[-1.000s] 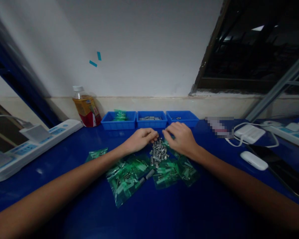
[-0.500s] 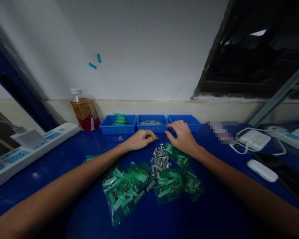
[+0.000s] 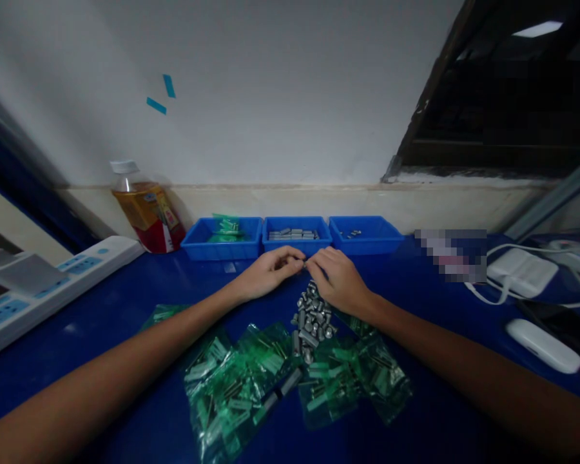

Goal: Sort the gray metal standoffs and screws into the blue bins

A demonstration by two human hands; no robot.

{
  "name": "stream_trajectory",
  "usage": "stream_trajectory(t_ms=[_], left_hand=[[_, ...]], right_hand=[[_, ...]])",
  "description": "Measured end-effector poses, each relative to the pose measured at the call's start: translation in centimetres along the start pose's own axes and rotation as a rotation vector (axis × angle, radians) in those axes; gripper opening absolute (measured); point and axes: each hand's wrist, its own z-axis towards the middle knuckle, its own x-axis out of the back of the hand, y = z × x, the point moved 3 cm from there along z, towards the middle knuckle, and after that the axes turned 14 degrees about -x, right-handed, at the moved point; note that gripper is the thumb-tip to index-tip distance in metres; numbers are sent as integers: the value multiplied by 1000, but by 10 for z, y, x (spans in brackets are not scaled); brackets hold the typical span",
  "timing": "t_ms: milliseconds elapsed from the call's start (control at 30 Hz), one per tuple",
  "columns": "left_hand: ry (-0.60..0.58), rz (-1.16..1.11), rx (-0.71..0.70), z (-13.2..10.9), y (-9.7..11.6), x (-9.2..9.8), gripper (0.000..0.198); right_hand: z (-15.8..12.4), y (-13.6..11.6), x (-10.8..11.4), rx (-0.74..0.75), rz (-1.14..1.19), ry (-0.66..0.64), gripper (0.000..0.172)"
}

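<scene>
My left hand point(image 3: 267, 273) is pinched on a tiny metal part point(image 3: 305, 263) above the blue table. Touching fingertips with it, my right hand point(image 3: 337, 277) is closed at the same small part; whatever lies between its fingers is too small to name. Just below the hands is a pile of grey metal pieces point(image 3: 314, 319). Green plastic bags with parts inside lie around it: a large group at the left point(image 3: 236, 386), others at the right point(image 3: 331, 380), one partly under my right forearm.
Along the wall stand three blue bins: left point(image 3: 220, 250) with green bags, middle point(image 3: 297, 245) with grey pieces, right point(image 3: 367, 245) with a few small parts. A bottle point(image 3: 147, 212) and power strip point(image 3: 53, 283) are left; a white charger point(image 3: 522, 272) and white case point(image 3: 544, 346) right.
My right hand has moved left and down from near the right bin to meet my left hand, and its fingers have closed. The camera view has shifted slightly.
</scene>
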Motion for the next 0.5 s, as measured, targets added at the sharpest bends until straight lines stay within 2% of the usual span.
stream_trajectory(t_ms=[100, 233, 300, 500], left_hand=[[54, 144, -96, -4, 6, -1, 36], [41, 416, -188, -9, 16, -4, 19], [34, 481, -203, -10, 20, -5, 17], [110, 515, -210, -12, 18, -3, 20]], right_hand=[[1, 0, -1, -9, -38, -15, 31], [1, -5, -1, 34, -47, -33, 32], [-1, -8, 0, 48, -40, -32, 33], [-3, -8, 5, 63, 149, 67, 13]])
